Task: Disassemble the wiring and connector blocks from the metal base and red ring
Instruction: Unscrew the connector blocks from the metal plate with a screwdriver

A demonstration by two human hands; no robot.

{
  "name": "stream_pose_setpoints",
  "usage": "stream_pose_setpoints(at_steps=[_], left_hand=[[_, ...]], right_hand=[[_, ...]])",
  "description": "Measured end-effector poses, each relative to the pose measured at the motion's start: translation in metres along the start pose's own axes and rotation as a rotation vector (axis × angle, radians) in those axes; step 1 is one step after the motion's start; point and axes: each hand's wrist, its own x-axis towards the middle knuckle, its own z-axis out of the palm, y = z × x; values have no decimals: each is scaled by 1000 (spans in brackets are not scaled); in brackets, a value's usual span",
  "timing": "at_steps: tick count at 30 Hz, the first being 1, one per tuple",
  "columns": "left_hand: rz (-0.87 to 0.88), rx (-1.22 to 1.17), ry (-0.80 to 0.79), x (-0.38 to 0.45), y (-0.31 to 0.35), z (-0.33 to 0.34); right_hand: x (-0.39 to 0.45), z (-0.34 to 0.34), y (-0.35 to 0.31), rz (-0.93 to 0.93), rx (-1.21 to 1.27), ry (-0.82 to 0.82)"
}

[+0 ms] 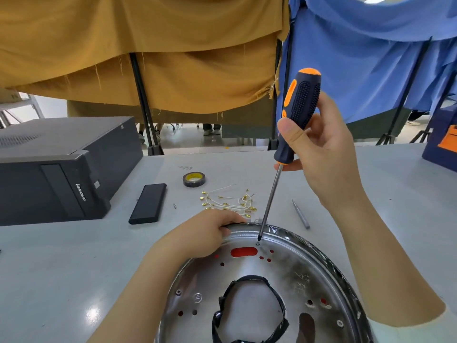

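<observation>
My left hand [202, 233] grips the base [284, 276] rim, right hand [324, 154] clamps the screwdriver [298, 115] on a screw [258, 243]; computer [61, 167] reads "lenovo".

The left hand [200, 233] reaches in from 7 o'clock, palm down, fingers curled over an edge. The right hand [324, 154] is up high toward 1 o'clock, thumb and fingers wrapped around a handle. Both arms are bare.
</observation>
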Motion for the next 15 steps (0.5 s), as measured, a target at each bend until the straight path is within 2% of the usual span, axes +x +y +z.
stream_pose_setpoints(at_steps=[15], left_hand=[[-18,-15,7,0,0,1]], right_hand=[[0,0,6,-2,-18,-9]])
